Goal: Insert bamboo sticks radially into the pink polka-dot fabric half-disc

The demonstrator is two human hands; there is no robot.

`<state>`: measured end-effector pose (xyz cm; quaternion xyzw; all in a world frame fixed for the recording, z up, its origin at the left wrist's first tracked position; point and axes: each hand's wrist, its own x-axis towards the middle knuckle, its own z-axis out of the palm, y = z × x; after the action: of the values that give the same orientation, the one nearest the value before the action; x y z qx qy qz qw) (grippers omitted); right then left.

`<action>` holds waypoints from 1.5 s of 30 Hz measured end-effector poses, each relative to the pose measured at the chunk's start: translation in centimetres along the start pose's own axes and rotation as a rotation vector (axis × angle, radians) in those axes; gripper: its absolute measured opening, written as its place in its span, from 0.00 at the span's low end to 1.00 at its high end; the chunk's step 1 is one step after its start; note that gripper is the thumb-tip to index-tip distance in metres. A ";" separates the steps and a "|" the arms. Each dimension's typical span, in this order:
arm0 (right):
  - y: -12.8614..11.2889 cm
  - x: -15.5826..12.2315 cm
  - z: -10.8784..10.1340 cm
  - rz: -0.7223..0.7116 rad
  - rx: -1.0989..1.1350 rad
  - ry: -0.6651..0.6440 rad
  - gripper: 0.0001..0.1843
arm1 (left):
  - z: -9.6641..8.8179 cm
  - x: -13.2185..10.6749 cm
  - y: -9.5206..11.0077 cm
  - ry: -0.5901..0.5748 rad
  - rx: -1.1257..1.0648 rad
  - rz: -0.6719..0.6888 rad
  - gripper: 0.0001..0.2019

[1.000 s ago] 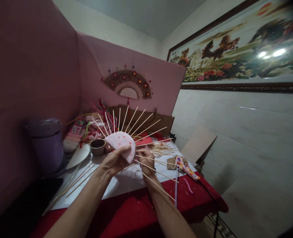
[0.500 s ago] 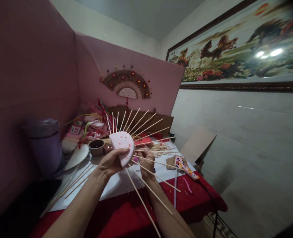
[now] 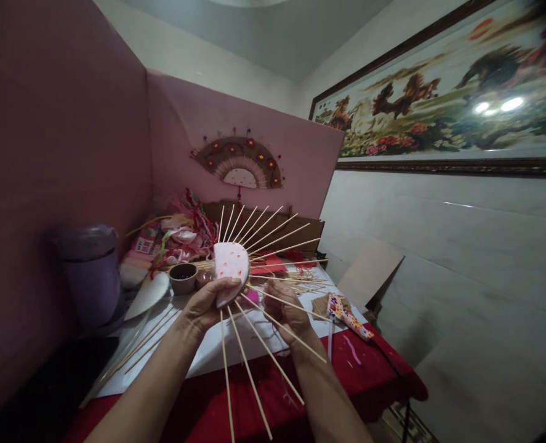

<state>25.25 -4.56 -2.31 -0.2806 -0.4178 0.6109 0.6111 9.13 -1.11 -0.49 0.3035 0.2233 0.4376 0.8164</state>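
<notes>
My left hand point(image 3: 210, 299) is closed on the lower end of a white half-round fan base point(image 3: 231, 263) dotted with red, its thumb lying on the face. Thin wooden sticks point(image 3: 279, 235) radiate from the curved edge, some upward and right, others down toward me. To the right, my right hand point(image 3: 287, 307) is apart from the base, behind one of the sticks. Its fingers are curled together; what they pinch, if anything, is too small to make out. A bright pink piece point(image 3: 253, 297) shows between the hands.
A finished brown fan point(image 3: 240, 161) hangs on the pink board. Left on the table are a dark-filled bowl point(image 3: 183, 279), a white half-round piece point(image 3: 147, 295) and loose sticks point(image 3: 150, 341). A flowered piece point(image 3: 349, 317) lies at right, and a purple bin point(image 3: 90, 277) stands left.
The fan base has turned clockwise in my left hand, so more sticks point down toward me. My right hand has drawn away from its edge, to the right.
</notes>
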 end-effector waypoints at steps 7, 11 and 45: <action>-1.8 -3.6 -0.5 -0.026 0.189 0.070 0.09 | -0.4 0.3 0.4 0.008 0.029 -0.016 0.04; -2.9 -5.2 -0.8 -0.116 0.211 0.130 0.09 | -0.3 0.3 0.4 0.064 0.054 -0.011 0.04; 0.9 -0.6 2.6 -0.176 -1.846 0.358 0.11 | -0.1 -0.5 0.2 -0.124 -0.089 0.045 0.06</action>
<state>22.61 -5.54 -1.90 -0.7106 -0.6562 -0.0616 0.2463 8.68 -1.37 -0.39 0.2983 0.1459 0.4456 0.8314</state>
